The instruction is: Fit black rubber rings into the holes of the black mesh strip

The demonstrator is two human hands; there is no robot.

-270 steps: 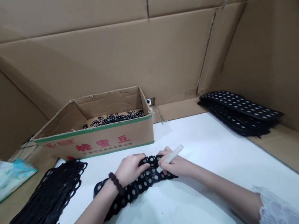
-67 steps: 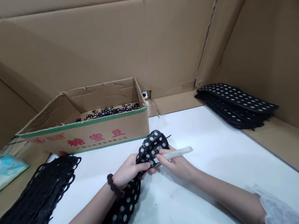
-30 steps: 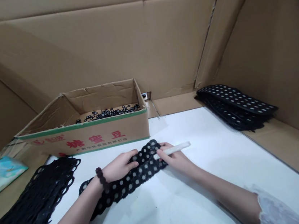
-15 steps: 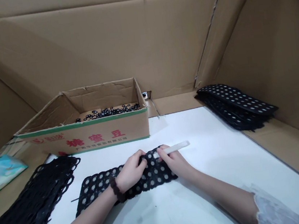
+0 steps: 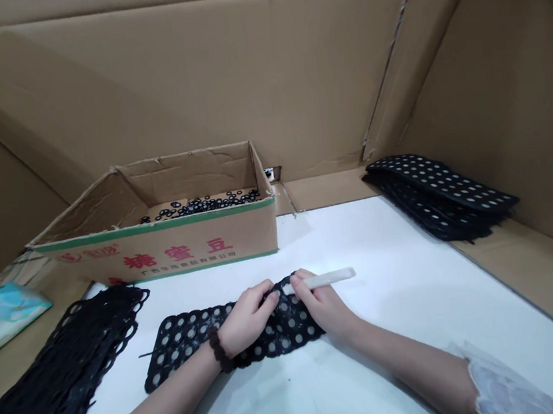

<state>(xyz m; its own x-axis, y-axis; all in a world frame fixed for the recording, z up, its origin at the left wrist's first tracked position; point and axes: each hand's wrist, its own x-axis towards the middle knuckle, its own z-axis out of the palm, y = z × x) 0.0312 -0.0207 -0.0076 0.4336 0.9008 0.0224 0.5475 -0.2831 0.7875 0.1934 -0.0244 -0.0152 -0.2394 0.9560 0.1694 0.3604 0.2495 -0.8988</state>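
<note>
A black rubber-like sheet [image 5: 181, 334] with rows of round pale spots, perhaps holes, lies in front of me on the white tabletop. My left hand [image 5: 246, 323] grips its upper edge near the middle, thumb and fingers pinched together. At the right end, my right hand [image 5: 325, 305] has its fingers closed round a whitish translucent stick [image 5: 326, 279] and also touches the sheet's edge. The stick's left tip meets the sheet close to my left thumb. Between the hands the sheet is slightly raised and bent. My fingertips behind it are hidden.
Beyond the sheet stands an open cardboard box [image 5: 254, 231] with many small black rings [image 5: 200, 205] inside. Black ring-edged sheets [image 5: 60, 374] are heaped at left, beside a tissue pack [image 5: 5, 317]. A stack of dotted black sheets [image 5: 436, 191] lies at right. Cardboard walls [image 5: 180, 78] surround the table.
The sheet's left end has shifted slightly up and right. My left thumb has moved nearer the stick's tip. The stick remains in my right hand, and the view has shifted a little.
</note>
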